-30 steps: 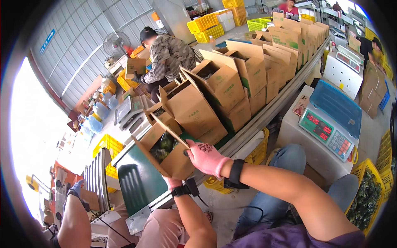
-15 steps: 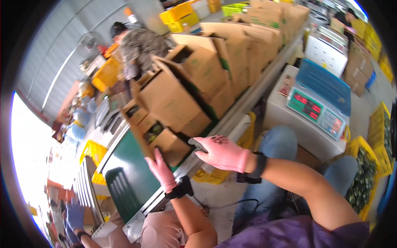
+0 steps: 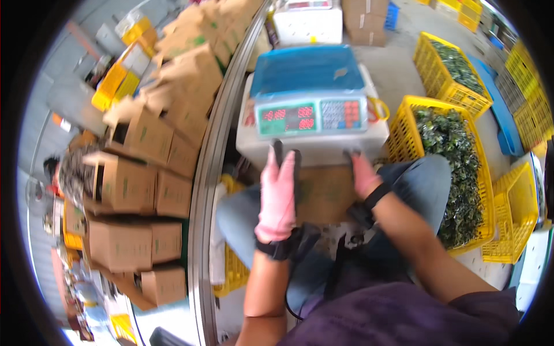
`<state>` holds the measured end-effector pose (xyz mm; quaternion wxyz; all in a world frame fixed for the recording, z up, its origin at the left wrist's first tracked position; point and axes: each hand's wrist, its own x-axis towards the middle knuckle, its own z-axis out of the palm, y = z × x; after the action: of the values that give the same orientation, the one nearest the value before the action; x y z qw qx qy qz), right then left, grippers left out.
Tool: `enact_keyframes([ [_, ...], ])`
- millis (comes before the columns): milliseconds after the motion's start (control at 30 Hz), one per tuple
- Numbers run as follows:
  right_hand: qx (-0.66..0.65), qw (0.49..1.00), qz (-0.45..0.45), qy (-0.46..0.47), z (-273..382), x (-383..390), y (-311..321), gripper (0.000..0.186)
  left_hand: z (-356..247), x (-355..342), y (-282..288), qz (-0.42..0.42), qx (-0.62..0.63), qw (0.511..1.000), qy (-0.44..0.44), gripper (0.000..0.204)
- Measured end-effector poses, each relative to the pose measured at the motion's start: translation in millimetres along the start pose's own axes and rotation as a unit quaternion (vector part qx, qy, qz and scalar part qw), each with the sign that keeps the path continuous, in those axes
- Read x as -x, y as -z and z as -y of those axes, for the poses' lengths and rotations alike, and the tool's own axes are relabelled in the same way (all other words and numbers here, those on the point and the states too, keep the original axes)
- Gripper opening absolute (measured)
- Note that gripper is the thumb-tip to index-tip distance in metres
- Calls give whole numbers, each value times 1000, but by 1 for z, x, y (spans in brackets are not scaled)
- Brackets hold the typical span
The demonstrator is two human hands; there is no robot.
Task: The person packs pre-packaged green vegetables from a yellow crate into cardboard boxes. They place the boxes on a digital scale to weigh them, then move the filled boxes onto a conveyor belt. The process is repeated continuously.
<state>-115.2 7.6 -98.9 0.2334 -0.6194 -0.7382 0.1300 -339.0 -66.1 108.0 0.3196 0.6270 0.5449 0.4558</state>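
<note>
Both my hands wear pink gloves with dark fingertips, and a black band circles each wrist. My left hand [image 3: 278, 196] is raised before the scale's display, its fingers apart and holding nothing. To its right, my right hand [image 3: 364, 175] is near the front of the white block; its fingers point forward, slightly blurred, with nothing seen in them. A scale [image 3: 306, 72] with a blue tray and lit red digits stands on the white block [image 3: 323, 151], just beyond my hands. No load lies on the tray. I cannot tell whether either hand touches the block.
Several open brown cartons [image 3: 135, 187] line the conveyor at left, behind its metal rail [image 3: 208, 161]. At right stands a yellow crate [image 3: 402, 138] of dark green leaves [image 3: 453, 173], with another leaf-filled crate [image 3: 427, 63] beyond. A person [image 3: 81, 173] is past the cartons.
My view has swung right, from the cartons to the scale. My left hand has left the small carton it was touching, and both hands are now in front of the scale.
</note>
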Motion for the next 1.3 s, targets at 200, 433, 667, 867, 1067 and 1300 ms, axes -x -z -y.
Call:
enact_keyframes([
  [200,221,883,284,-301,9,34,-137,28,334,-40,-93,208,-419,868,168,29],
  [433,-61,829,23,-555,-15,18,-109,48,501,-21,-128,366,-662,649,78,47],
  [667,-163,781,64,-599,-64,37,-155,67,476,-43,-163,279,-545,781,122,44],
  [867,-266,758,-57,-593,-52,22,-150,81,414,-54,-106,149,-352,916,120,42],
  [1067,-278,788,-122,-535,-19,-2,-84,88,331,-42,-43,83,-170,981,45,40],
  [1300,-362,804,-255,-397,0,2,-31,73,179,-36,-18,122,-159,978,58,42],
])
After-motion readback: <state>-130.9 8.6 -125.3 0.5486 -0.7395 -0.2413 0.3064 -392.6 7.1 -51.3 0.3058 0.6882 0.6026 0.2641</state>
